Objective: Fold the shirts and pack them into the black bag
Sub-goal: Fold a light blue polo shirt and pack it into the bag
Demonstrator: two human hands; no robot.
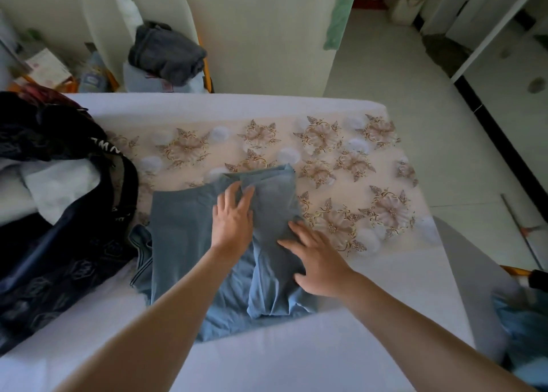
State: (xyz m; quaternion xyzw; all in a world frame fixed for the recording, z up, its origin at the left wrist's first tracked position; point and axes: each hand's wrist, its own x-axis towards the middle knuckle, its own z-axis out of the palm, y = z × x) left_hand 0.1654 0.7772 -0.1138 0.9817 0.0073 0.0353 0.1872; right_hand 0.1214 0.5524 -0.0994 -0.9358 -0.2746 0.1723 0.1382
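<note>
The black bag (pixel 59 258) runs off the left edge, and a blurred blue cloth (pixel 522 326) is cut by the near right edge.

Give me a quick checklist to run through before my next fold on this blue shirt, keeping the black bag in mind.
1. Shirt lying on the bed: ok.
2. Right side folded in over the middle: ok, a long folded panel lies there.
3. Left side folded in: not ok, it lies flat and unfolded.
4. Left hand and right hand flat on the folded panel, holding it down: ok.
5. Black bag open and beside the shirt: ok, a white item shows inside it.
6. Room left in the bag for this shirt: cannot tell.
</note>
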